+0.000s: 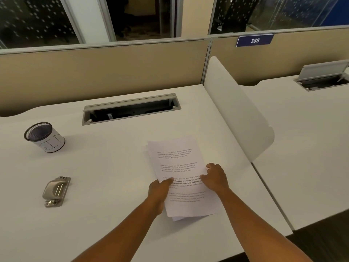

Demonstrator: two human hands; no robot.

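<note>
A small stack of printed white sheets (pixel 177 159) lies on the white desk (pixel 105 159), right of centre, its edges slightly fanned. My left hand (pixel 159 188) grips the stack's left edge, thumb on top of the text. My right hand (pixel 215 176) holds the right edge with its fingers curled over the paper. A metal hole punch (pixel 56 190) lies at the left of the desk. A black mesh cup (pixel 44 137) wrapped in white paper stands at the far left.
An open cable tray slot (pixel 130 110) is set into the desk's back. A white rounded divider (pixel 238 108) separates this desk from the neighbouring one on the right. A beige partition with a blue "386" sign (pixel 254 40) runs behind.
</note>
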